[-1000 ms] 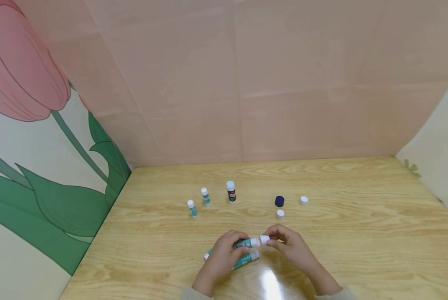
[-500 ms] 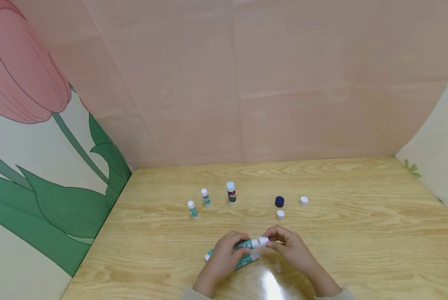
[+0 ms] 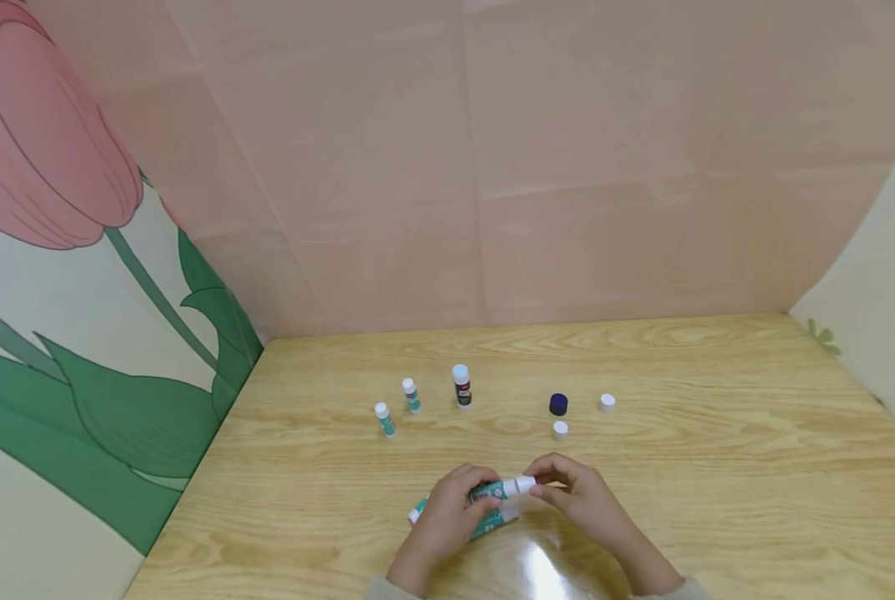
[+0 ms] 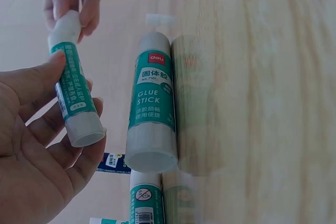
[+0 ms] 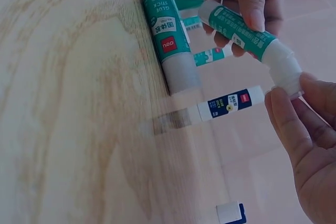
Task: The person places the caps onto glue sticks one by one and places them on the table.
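Note:
My left hand [image 3: 445, 512] grips a small glue stick [image 3: 487, 491] with a teal label, held nearly level. With thumb and fingertips my right hand [image 3: 578, 498] pinches a white cap [image 3: 527, 484] at the glue stick's right end. In the right wrist view the cap [image 5: 287, 77] sits against that end, tilted to the tube's line. Under the left hand a larger teal glue stick [image 4: 152, 95] lies on the table, partly hidden in the head view.
Two small teal glue sticks [image 3: 385, 420] [image 3: 412, 396] and a dark-labelled one [image 3: 462, 387] stand capped farther back. Loose on the wooden table [image 3: 717, 417] are a dark blue cap [image 3: 558, 404] and two white caps [image 3: 560, 430] [image 3: 607, 402]. A pink sheet [image 3: 567, 167] rises behind.
The white cap has moved slightly left with my right hand, from just off the glue stick's end to against it. The left hand keeps its grip; the standing things are unmoved.

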Action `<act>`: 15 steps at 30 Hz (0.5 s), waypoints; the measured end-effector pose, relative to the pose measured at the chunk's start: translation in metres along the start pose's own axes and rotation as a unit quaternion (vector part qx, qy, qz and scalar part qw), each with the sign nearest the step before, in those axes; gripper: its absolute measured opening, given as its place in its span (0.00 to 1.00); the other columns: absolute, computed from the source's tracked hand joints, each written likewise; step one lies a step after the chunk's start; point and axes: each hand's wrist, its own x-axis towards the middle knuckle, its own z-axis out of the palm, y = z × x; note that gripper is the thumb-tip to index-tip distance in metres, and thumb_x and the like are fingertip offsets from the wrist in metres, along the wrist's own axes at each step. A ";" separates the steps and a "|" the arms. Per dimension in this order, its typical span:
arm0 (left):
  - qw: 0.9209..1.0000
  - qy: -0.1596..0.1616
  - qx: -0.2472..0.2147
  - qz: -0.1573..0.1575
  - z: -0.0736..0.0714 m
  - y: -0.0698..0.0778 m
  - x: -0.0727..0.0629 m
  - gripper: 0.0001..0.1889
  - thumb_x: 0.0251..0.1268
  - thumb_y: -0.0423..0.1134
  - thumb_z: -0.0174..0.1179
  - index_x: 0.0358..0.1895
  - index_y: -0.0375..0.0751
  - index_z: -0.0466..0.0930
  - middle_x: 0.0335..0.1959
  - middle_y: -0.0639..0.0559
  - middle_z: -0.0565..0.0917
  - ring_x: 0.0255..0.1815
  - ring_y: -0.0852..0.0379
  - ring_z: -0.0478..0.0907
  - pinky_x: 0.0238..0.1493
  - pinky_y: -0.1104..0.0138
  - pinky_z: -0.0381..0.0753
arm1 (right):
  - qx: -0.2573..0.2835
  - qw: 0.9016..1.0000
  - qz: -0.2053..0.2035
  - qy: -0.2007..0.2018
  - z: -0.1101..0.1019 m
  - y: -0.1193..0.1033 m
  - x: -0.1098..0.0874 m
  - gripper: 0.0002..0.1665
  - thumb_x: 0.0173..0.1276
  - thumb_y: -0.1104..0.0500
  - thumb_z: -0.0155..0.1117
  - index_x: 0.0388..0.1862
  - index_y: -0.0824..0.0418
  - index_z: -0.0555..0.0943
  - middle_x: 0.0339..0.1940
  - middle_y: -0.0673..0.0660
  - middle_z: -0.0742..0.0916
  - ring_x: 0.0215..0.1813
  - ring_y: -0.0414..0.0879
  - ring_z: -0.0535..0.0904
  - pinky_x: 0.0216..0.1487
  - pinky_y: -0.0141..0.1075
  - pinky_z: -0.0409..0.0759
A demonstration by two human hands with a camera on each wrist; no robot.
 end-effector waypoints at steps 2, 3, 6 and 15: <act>1.000 0.000 0.001 0.000 0.000 0.000 0.000 0.10 0.53 0.41 0.58 0.41 0.49 0.76 0.35 0.66 0.74 0.38 0.67 0.70 0.41 0.70 0.71 | 0.000 1.000 0.002 0.001 0.000 -0.001 0.000 0.09 0.56 0.64 0.60 0.36 0.65 0.75 0.35 0.57 0.80 0.39 0.44 0.76 0.40 0.33 0.75; 1.000 0.000 0.001 0.000 0.000 0.000 0.000 0.10 0.53 0.41 0.58 0.41 0.49 0.76 0.35 0.66 0.74 0.38 0.67 0.70 0.41 0.70 0.71 | 0.000 1.000 0.003 0.001 0.000 -0.001 0.000 0.09 0.56 0.64 0.60 0.36 0.65 0.75 0.35 0.57 0.80 0.39 0.44 0.76 0.40 0.33 0.75; 1.000 0.000 0.002 -0.001 0.000 0.001 0.000 0.10 0.53 0.41 0.58 0.40 0.49 0.76 0.35 0.66 0.74 0.37 0.68 0.69 0.40 0.71 0.71 | 0.000 1.000 0.007 -0.002 -0.001 0.000 0.001 0.09 0.56 0.63 0.60 0.36 0.65 0.75 0.35 0.57 0.80 0.39 0.45 0.76 0.40 0.33 0.75; 1.000 -0.006 0.005 -0.011 0.000 0.004 0.000 0.10 0.53 0.42 0.58 0.40 0.50 0.77 0.34 0.66 0.73 0.36 0.69 0.69 0.39 0.71 0.71 | -0.002 1.000 -0.004 -0.013 -0.002 0.002 0.001 0.09 0.57 0.63 0.59 0.37 0.65 0.75 0.35 0.57 0.80 0.39 0.45 0.76 0.39 0.33 0.76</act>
